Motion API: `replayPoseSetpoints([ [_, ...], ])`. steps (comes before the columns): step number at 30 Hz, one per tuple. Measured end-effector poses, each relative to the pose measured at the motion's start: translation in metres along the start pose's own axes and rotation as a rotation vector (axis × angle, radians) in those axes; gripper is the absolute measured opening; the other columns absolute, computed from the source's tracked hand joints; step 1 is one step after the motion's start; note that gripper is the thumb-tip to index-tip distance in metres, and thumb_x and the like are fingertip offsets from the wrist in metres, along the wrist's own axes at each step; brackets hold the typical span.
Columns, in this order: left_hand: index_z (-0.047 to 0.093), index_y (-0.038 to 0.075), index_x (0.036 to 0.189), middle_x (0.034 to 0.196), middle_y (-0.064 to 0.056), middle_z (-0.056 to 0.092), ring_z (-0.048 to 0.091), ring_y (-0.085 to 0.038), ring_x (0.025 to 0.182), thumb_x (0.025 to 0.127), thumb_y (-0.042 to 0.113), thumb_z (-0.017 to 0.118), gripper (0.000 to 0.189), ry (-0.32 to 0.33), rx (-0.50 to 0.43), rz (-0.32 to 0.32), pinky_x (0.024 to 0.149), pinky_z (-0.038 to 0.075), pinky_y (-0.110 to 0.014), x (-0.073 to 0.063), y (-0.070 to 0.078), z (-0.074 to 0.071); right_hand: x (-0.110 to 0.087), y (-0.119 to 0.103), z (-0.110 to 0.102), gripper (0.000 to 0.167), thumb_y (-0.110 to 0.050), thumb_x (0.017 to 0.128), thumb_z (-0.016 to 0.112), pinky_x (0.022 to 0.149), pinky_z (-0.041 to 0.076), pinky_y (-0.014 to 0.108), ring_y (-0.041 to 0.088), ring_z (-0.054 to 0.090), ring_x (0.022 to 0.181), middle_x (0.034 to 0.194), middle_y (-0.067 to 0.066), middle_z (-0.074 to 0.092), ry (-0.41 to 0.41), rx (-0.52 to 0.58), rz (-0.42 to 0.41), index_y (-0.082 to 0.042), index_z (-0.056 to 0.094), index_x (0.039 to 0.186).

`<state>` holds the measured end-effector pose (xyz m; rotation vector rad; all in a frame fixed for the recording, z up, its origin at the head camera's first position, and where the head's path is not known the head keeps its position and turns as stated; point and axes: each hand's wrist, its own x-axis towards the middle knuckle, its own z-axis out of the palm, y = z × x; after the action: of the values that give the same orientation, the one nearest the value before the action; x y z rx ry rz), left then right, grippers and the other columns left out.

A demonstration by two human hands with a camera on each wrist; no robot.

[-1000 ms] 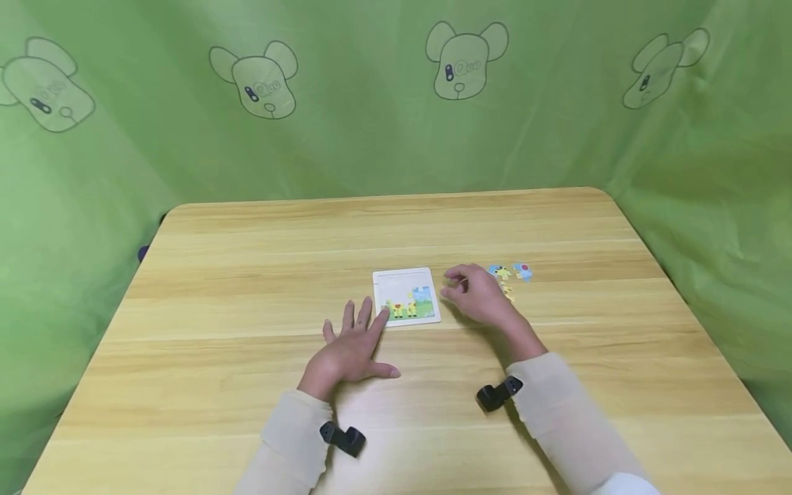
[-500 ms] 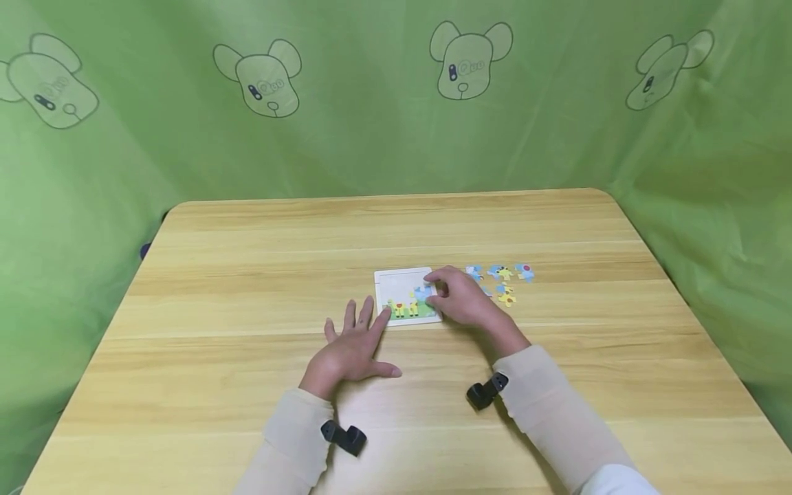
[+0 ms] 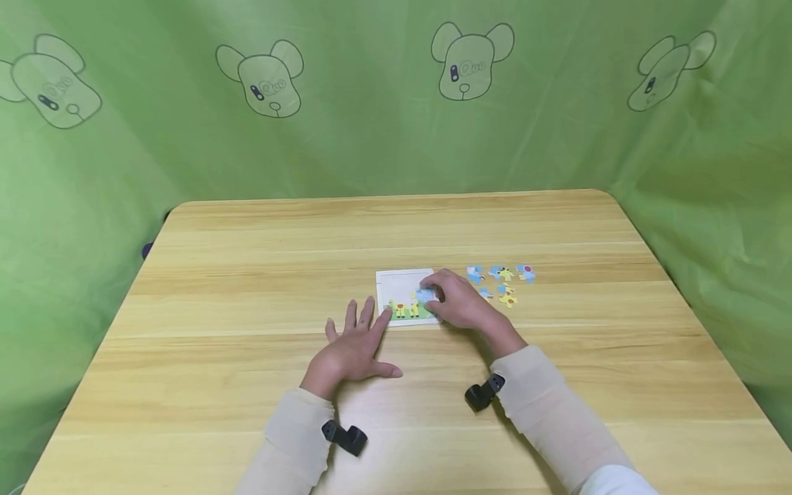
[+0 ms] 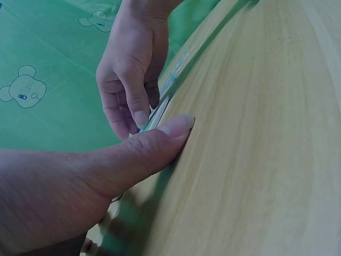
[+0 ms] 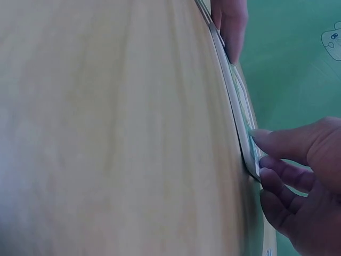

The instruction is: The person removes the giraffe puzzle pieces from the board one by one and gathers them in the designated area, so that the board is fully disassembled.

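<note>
A white-framed jigsaw puzzle tray point(image 3: 396, 276) lies mid-table, its lower part filled with a picture of green grass and yellow giraffes. My left hand point(image 3: 353, 354) is spread flat, the index fingertip resting on the tray's lower left corner. Over the tray's right side, my right hand point(image 3: 460, 299) pinches a light blue puzzle piece point(image 3: 424, 294) between thumb and fingers, low against the filled part. The right wrist view shows the thumb point(image 5: 282, 143) and curled fingers at the tray's edge; the piece itself is mostly hidden there.
Several loose puzzle pieces point(image 3: 507, 300) in blue and yellow lie right of the tray, close to my right hand. The wooden table point(image 3: 247, 261) ends at a green curtain point(image 3: 371, 137) behind it and at both sides.
My right hand has moved left from beside the tray to over its right side, carrying a piece down to the picture. More loose pieces are uncovered. My left hand stays in place.
</note>
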<state>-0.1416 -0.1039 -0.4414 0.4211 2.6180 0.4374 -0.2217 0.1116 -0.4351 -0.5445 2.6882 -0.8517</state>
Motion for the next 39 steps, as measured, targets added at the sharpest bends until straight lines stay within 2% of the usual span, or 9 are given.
replayPoseSetpoints([
  [13,0.007,0.025,0.153,0.159,-0.013,-0.007,-0.007,-0.042,0.142,0.073,0.067,0.064,0.107,0.000,0.003,0.003,0.101,0.005,-0.074,0.0000,-0.0001,-0.0008,0.0006,0.0000,0.0006,0.034,-0.011,0.085,0.068,0.075,0.044,0.031,0.020,0.049,0.087,0.101,0.007,0.053,-0.004,0.017,0.022,-0.006,0.061,0.119],
  [30,0.007,0.024,0.153,0.159,-0.013,-0.006,-0.007,-0.042,0.143,0.073,0.067,0.064,0.107,0.000,0.007,-0.002,0.102,0.005,-0.074,0.0013,-0.0006,0.0009,0.0024,0.0027,0.0058,0.031,-0.011,0.084,0.069,0.068,0.040,0.030,0.019,0.045,0.081,0.090,0.006,0.049,0.046,0.015,0.017,-0.008,0.063,0.114],
  [39,0.007,0.025,0.153,0.159,-0.013,-0.007,-0.007,-0.042,0.142,0.073,0.067,0.064,0.107,0.006,0.003,0.004,0.101,0.005,-0.074,0.0013,-0.0011,0.0017,0.0002,0.0007,0.0053,0.029,-0.010,0.085,0.068,0.068,0.041,0.029,0.018,0.046,0.080,0.091,0.006,0.049,0.033,0.029,0.024,-0.008,0.065,0.114],
])
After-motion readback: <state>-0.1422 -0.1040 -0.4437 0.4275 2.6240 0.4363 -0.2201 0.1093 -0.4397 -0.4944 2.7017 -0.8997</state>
